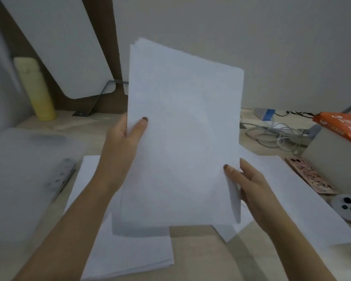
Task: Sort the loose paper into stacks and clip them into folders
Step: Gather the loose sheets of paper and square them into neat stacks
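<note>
I hold a stack of white paper upright above the desk, its top edges slightly fanned. My left hand grips the stack's left edge, thumb on the front. My right hand grips the lower right edge, thumb on the front too. Beneath the stack, more white sheets lie on the desk at lower left, and further loose sheets spread out to the right. A translucent folder with a metal clip bar lies open at the left.
A yellow bottle stands at the back left. An orange A4 paper pack sits on a grey box at right, with tangled cables behind. A patterned phone case and a round grey device lie at the right edge.
</note>
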A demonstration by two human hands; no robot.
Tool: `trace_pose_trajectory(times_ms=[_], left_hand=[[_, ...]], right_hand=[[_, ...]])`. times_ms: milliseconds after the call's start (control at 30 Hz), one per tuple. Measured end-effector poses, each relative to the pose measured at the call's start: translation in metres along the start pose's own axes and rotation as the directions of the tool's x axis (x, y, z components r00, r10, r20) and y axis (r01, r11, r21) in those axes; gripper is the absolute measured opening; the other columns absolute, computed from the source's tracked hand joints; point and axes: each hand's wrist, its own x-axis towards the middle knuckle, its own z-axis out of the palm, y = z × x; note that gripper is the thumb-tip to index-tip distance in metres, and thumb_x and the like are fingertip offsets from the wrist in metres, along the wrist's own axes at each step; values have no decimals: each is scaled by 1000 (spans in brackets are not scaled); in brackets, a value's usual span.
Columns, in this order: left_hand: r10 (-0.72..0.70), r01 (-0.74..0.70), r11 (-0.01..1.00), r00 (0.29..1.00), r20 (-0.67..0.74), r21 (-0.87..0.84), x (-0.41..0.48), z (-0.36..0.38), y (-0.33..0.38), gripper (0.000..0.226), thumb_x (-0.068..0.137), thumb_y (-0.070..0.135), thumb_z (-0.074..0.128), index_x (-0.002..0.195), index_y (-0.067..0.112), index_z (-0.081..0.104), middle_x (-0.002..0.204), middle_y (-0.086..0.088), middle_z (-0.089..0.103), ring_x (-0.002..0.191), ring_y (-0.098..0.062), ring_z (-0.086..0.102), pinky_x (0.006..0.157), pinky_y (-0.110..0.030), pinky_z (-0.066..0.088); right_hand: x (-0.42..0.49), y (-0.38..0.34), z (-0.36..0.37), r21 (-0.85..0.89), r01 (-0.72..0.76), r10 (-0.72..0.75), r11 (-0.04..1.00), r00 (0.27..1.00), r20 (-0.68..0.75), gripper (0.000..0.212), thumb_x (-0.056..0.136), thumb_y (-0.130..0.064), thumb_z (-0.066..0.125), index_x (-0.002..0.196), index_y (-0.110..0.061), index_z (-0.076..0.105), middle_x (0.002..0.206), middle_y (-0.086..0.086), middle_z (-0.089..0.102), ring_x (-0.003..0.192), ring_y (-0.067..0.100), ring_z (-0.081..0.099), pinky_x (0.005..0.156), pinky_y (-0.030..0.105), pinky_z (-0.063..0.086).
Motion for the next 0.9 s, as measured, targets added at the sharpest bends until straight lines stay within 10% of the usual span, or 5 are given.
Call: trace_pose_trajectory(times_ms=[367, 533, 733, 900], left_hand=[[-345, 370, 904, 927, -146, 216, -29, -116, -49, 27, 93, 10, 50, 117, 22, 49, 108, 9, 62, 76, 11, 59, 66, -15, 47], [-447, 440, 812, 891, -76, 384, -54, -128, -76, 46, 96, 15, 47, 140, 20, 37, 138, 9, 40, 129, -9, 40, 102, -25, 34], [-437, 238, 453, 899, -18, 859, -77, -122, -110, 71, 93, 53, 34, 150, 24, 3, 158, 8, -11, 145, -7, -12, 117, -28, -1], [-418, 180, 312, 908, -36, 933, -80, -117, -118, 72, 92, 57, 23, 150, 25, -6, 157, 5, -20, 144, -9, -19, 117, -29, -7]], right_hand=[[-12, 44, 113, -51, -250, 255, 967, 956, 148, 23, 95, -13, 44, 93, -23, 65, 86, -5, 75, 73, 9, 71, 59, 18, 54], [-21, 61, 132, -168, -290, 303, 942, 951, 58, 18, 91, -10, 41, 90, -9, 60, 85, 24, 64, 66, 23, 56, 57, 25, 43], [-8, 65, 124, -301, -265, 296, 916, 953, 61, 35, 92, -26, 49, 126, -26, 42, 107, -3, 64, 97, 18, 62, 80, 32, 49], [12, 66, 67, -501, -93, 65, 861, 995, -72, 31, 93, -22, 48, 125, -20, 49, 102, -2, 61, 84, 12, 61, 74, 27, 48]])
